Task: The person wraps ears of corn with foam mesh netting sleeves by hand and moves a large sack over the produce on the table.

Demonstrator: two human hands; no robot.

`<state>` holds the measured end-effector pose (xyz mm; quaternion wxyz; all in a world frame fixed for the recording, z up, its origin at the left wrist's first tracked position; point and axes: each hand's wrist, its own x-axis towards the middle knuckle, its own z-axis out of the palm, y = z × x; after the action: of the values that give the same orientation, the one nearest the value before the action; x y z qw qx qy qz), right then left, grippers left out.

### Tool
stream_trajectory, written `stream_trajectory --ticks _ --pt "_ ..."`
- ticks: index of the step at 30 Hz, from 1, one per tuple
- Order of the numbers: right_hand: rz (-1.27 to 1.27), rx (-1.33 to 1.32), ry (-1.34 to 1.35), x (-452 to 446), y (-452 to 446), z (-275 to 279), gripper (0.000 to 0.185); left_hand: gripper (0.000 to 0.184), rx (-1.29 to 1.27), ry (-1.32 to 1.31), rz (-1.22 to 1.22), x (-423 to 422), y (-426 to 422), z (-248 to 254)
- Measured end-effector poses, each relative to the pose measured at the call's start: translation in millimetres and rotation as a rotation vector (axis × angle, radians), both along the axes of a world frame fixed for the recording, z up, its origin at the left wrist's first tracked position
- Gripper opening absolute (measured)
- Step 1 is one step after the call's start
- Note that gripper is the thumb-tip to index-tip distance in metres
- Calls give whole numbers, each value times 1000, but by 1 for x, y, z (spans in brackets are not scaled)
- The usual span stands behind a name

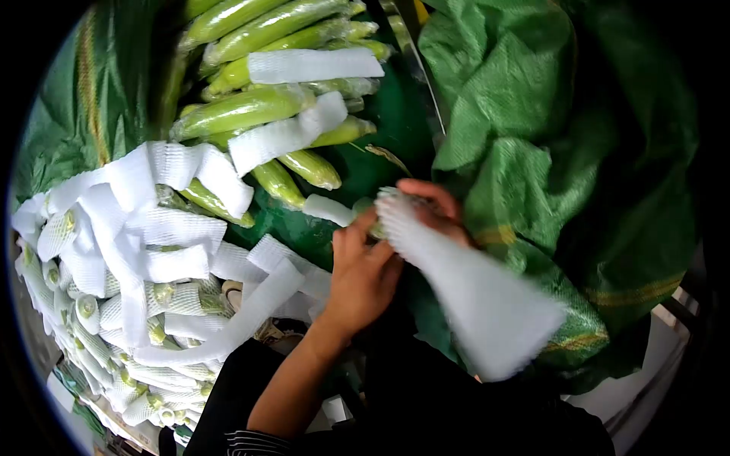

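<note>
My left hand (363, 266) is closed, its fingertips around the end of a pale green zucchini (376, 228) that is mostly hidden. Across from it, my right hand (437, 211) curls behind the gathered end of a white foam net sleeve (479, 304). The sleeve flares out to the lower right and is blurred by motion. Both hands meet at the sleeve's narrow end; how far the zucchini sits inside it cannot be seen. Just left of the fingers lies a short white foam piece (329, 209).
Film-wrapped zucchini (243, 110) lie in a pile at the top, some with foam sleeves across them. Loose foam sleeves (179, 228) spread at left, above many sleeved zucchini (144, 372). A crumpled green woven sack (506, 99) stands at right, another green sack (57, 137) at upper left.
</note>
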<state>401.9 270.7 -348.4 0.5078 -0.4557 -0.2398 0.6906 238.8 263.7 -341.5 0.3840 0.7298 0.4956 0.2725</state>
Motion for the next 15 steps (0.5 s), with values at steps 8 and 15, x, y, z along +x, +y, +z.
stream_trajectory --ticks 8,15 --pt "61 8 239 15 7 -37 44 24 -651 -741 301 3 -17 -5" --pt "65 -319 171 9 15 -58 32 14 -959 -1533 616 10 -25 -26"
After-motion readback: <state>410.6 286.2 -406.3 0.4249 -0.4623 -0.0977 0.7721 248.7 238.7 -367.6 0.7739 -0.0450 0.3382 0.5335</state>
